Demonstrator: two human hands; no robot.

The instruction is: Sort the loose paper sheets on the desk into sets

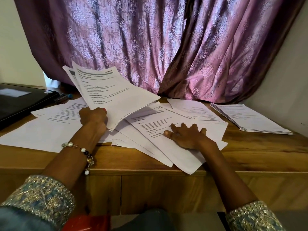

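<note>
purple patterned curtain [150, 47] hangs behind a wooden counter [250, 155], and everything in the head view can be placed from the scatter of loose sheets [141, 144] spread over the middle of that counter. these sheets are white, printed with short blocks of text and bold headings, overlapping at odd angles, some jutting past the near edge of the counter. above the left part of the scatter the left hand [92, 117] grips a lifted bundle of pages [113, 94] by its lower corner, thumb on top, so the bundle fans upward and tilts toward the curtain; held that way, it likely keeps collected pages apart from the unsorted ones. the top page of the bundle shows a grey header bar and several lines of text, too blurred to read. on the right part of the scatter the right hand [185, 134] lies flat with fingers spread, pressing on a printed sheet [166, 125], probably to pin it or slide it out. right of the scatter, well apart, sits a squared neat stack [250, 119], which looks like a finished set. left of the scatter lies a closed black laptop [21, 100], with a pen [65, 97] just beside it. sorting seems well short of done.
</note>
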